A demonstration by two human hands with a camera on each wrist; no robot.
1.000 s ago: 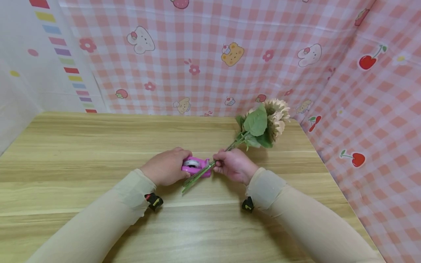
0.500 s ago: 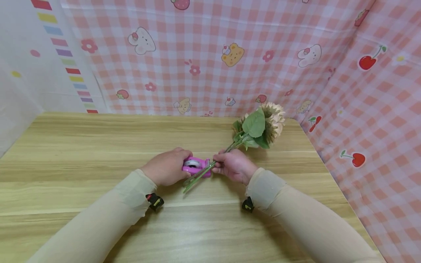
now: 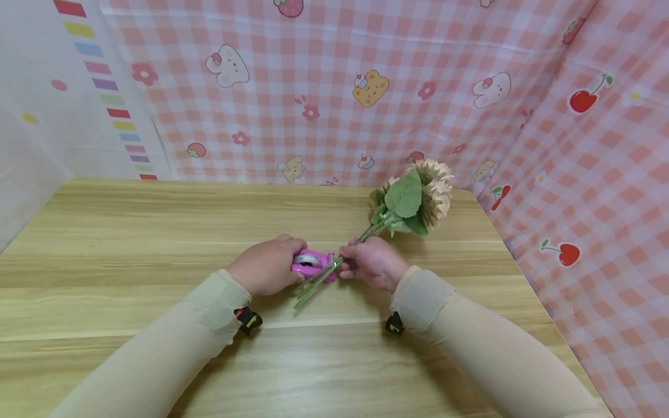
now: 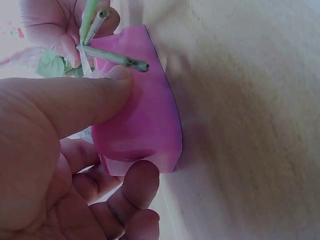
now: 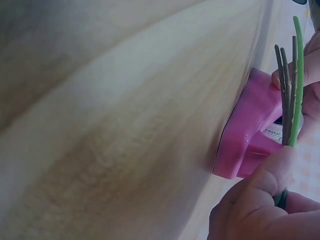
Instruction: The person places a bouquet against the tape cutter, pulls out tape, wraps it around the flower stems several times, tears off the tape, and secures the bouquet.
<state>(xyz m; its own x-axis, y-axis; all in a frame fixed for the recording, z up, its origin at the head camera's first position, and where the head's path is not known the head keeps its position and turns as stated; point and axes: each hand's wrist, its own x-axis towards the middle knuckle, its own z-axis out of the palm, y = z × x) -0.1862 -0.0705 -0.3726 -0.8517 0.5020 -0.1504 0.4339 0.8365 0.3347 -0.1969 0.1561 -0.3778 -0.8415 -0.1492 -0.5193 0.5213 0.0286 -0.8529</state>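
All flowers (image 3: pixel 438 197) slightly farther left now.

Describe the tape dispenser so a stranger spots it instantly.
Over the wooden table, find the left hand. It grips the tape dispenser, which the flower stems cross in the head view. Its pink body sets it apart from the thin stems.

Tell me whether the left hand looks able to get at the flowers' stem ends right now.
Probably yes: nothing visible separates the left hand from the stem ends near its thumb, but it grips the pink tape dispenser and would likely have to loosen first.
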